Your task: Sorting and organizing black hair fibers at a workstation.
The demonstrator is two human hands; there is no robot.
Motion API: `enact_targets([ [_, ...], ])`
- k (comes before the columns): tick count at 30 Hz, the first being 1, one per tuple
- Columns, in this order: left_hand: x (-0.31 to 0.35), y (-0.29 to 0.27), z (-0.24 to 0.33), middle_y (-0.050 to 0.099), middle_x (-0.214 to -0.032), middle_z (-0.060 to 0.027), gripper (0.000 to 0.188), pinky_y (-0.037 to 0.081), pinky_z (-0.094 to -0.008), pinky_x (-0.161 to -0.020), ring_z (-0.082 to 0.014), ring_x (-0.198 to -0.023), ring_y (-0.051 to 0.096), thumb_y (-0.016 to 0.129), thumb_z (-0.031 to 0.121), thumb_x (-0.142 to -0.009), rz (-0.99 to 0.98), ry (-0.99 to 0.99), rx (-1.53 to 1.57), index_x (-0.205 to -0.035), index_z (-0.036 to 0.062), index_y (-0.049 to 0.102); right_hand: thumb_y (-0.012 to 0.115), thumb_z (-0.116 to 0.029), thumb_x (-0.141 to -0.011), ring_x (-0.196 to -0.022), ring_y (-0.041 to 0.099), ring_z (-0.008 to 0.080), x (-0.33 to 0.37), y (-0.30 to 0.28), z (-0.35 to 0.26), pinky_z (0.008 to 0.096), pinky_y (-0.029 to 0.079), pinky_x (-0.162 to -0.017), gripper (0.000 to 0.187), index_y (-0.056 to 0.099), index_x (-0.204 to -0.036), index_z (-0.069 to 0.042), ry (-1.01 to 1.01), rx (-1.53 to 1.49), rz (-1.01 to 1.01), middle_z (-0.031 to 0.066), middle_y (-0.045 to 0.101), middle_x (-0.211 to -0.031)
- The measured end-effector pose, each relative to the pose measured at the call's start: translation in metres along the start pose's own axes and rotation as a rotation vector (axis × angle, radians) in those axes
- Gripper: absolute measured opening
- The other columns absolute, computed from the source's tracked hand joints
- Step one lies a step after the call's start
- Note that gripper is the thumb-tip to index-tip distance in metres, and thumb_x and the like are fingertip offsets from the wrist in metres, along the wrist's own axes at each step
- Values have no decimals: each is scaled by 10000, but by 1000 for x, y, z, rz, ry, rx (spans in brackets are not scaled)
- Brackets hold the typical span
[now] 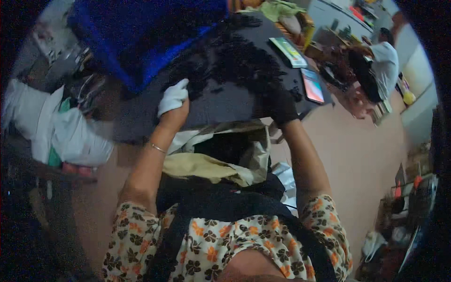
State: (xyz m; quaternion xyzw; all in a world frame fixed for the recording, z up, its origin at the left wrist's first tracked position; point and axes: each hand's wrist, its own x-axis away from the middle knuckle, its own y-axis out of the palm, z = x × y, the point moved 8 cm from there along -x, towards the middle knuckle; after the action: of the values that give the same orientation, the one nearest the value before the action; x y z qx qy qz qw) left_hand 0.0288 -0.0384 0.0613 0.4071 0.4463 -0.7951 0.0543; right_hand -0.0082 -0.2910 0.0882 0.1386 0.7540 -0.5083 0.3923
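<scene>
Dark, shiny black pieces [244, 61] are spread over the dark grey tabletop [213, 109]. I cannot make out what kind they are. My left hand [174, 99], in a white glove, is at their near left side with its fingers drawn together. Whether something small is between the fingertips does not show. A black glove covers my right hand [281, 107], which is low over the table at the near right of the pieces. Its fingers blend into the dark surface, so their pose is hidden.
A bright blue cloth [141, 42] covers the far left. A phone [312, 85] and a flat green-and-white packet [287, 52] lie at the right edge. Below the near edge hangs an open pale sack [202, 165]. A person [383, 61] sits at the far right; white bags [77, 131] stand left.
</scene>
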Motion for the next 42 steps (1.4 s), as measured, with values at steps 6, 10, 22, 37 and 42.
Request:
enact_targets([
  [6,-15,6,16,586,-983,-161,332,442,-355,-774,-320,-902,543,585,93,-754,-45,-28,145,-1080,37,554,575,-210,-743,-854,571,356,9,-1,32,418,448,-742,306,583,-1029,-100,27,-16,-8,165,590,-965],
  [10,-29,33,31,597,-913,-144,236,462,-386,-740,-328,-859,559,593,180,-741,-280,-6,-166,-959,95,619,576,-204,-734,-827,571,371,15,11,34,435,446,-709,289,586,-999,-89,7,259,-36,174,594,-922],
  [22,-10,50,-25,582,-872,-147,125,439,-348,-767,-317,-842,546,613,99,-726,-263,26,-208,-838,42,610,569,-150,-704,-718,584,350,19,17,47,439,453,-641,236,595,-919,-55,303,56,-112,195,599,-795],
  [37,18,-14,-21,573,-983,-138,262,406,-331,-829,-289,-899,530,624,37,-699,-115,4,114,-960,38,603,571,-81,-717,-787,561,370,24,48,-5,422,452,-686,242,587,-951,-25,125,-289,-237,202,580,-825],
  [42,21,-29,-9,557,-1015,-191,286,382,-372,-875,-314,-981,505,638,41,-662,-9,50,35,-946,31,605,614,-133,-708,-712,564,379,13,55,-27,412,451,-636,201,601,-874,-20,205,-457,-367,187,587,-761],
])
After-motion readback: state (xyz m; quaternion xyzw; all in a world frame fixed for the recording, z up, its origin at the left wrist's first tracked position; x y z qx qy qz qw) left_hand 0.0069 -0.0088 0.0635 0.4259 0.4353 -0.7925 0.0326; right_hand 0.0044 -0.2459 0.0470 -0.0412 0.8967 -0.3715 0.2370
